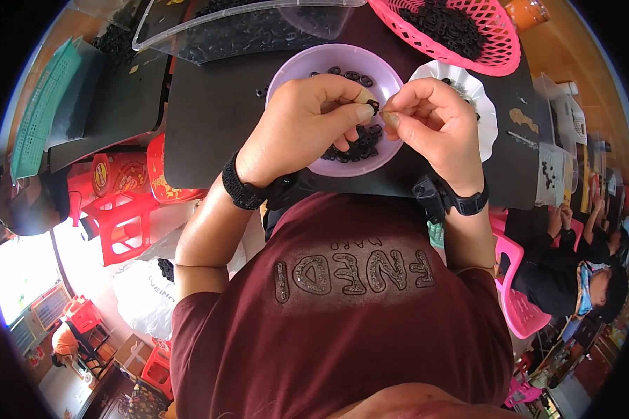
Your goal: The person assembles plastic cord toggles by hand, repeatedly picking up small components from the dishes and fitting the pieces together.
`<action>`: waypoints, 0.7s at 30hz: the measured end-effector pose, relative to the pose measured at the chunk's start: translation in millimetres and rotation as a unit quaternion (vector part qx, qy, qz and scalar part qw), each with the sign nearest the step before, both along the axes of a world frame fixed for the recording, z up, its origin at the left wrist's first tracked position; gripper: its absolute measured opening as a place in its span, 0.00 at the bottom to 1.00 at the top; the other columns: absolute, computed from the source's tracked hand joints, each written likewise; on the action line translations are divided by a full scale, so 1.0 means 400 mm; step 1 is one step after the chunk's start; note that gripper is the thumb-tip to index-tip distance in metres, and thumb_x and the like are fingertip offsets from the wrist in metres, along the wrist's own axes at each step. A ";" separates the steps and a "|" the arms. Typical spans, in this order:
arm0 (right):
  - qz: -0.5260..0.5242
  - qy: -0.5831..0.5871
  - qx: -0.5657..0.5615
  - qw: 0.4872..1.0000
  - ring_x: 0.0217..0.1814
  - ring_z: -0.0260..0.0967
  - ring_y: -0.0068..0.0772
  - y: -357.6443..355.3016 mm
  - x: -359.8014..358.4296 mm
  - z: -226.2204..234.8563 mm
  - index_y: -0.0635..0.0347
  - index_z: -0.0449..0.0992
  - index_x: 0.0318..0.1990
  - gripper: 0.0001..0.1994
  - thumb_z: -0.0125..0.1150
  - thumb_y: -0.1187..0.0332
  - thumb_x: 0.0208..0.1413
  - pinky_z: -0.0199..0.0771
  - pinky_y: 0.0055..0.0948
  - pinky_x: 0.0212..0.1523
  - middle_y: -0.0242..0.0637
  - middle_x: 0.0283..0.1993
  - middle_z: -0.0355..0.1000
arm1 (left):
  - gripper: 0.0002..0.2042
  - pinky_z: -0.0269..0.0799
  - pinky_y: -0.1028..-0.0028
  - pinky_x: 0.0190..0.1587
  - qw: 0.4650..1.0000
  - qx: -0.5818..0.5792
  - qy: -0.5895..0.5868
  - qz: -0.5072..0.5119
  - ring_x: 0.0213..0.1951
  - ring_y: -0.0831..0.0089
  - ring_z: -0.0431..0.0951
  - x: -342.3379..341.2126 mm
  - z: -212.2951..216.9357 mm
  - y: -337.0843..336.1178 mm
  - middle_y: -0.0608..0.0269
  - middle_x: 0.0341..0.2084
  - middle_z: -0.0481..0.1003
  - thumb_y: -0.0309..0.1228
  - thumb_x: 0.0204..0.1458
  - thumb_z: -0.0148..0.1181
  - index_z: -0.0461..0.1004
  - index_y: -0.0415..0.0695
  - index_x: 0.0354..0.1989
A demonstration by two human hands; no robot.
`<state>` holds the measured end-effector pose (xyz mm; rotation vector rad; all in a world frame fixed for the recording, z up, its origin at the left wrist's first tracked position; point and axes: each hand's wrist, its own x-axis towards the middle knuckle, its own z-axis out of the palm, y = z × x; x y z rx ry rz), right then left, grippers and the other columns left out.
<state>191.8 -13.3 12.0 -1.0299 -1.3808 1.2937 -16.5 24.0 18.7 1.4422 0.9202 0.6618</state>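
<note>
Over a light purple bowl (388,68), my left hand (302,119) pinches a small black ring-like part (372,107) between thumb and forefinger. My right hand (437,124) is closed in a pinch just to the right of that part, its fingertips almost meeting those of the left. Whatever sits between the right fingertips is too small to make out. Loose black parts (360,149) of the same sort lie in the bowl, below and behind my fingers. A white scalloped dish (487,112) stands beside my right hand, partly covered by it, with some small items inside.
A clear bin (168,43) of black parts and a pink basket (502,54) of black parts stand at the back of the dark table (210,119). A green basket (40,115) is at the far left. Red stools (124,227) stand left; seated people (548,262) are right.
</note>
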 end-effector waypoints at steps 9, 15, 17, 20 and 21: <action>0.005 0.007 -0.003 1.000 0.34 0.72 0.15 -0.002 0.002 -0.004 0.64 0.73 0.40 0.08 0.61 0.83 0.53 0.74 0.16 0.36 0.30 0.34 0.74 | 0.10 0.74 0.81 0.29 1.000 -0.005 0.001 -0.010 0.27 0.82 0.75 0.002 -0.001 -0.003 0.65 0.29 0.77 0.26 0.58 0.59 0.76 0.33 0.44; 0.007 0.007 -0.007 1.000 0.34 0.73 0.16 -0.001 0.003 -0.004 0.64 0.73 0.40 0.08 0.61 0.83 0.53 0.74 0.16 0.36 0.30 0.34 0.74 | 0.10 0.74 0.81 0.29 1.000 -0.005 0.000 -0.009 0.27 0.82 0.75 0.004 0.004 -0.004 0.65 0.28 0.76 0.26 0.58 0.59 0.76 0.33 0.44; 0.007 0.005 -0.007 1.000 0.34 0.73 0.16 -0.001 0.003 -0.004 0.64 0.73 0.40 0.09 0.60 0.83 0.53 0.74 0.16 0.37 0.30 0.34 0.74 | 0.09 0.73 0.81 0.29 1.000 0.000 0.010 -0.008 0.27 0.83 0.74 0.004 0.004 -0.005 0.66 0.28 0.76 0.26 0.58 0.59 0.76 0.33 0.44; 0.007 0.010 -0.014 1.000 0.34 0.73 0.16 -0.003 0.002 -0.003 0.64 0.73 0.40 0.09 0.60 0.84 0.53 0.75 0.17 0.37 0.30 0.34 0.74 | 0.09 0.74 0.81 0.29 1.000 0.001 0.010 -0.016 0.27 0.83 0.75 0.005 0.003 -0.004 0.66 0.28 0.76 0.26 0.58 0.59 0.76 0.33 0.43; 0.008 0.010 -0.014 1.000 0.34 0.73 0.16 -0.002 0.002 -0.004 0.64 0.73 0.40 0.08 0.60 0.84 0.52 0.75 0.17 0.37 0.30 0.34 0.74 | 0.09 0.74 0.81 0.29 1.000 0.001 0.010 -0.016 0.27 0.83 0.75 0.005 0.003 -0.005 0.66 0.28 0.76 0.26 0.58 0.59 0.76 0.33 0.43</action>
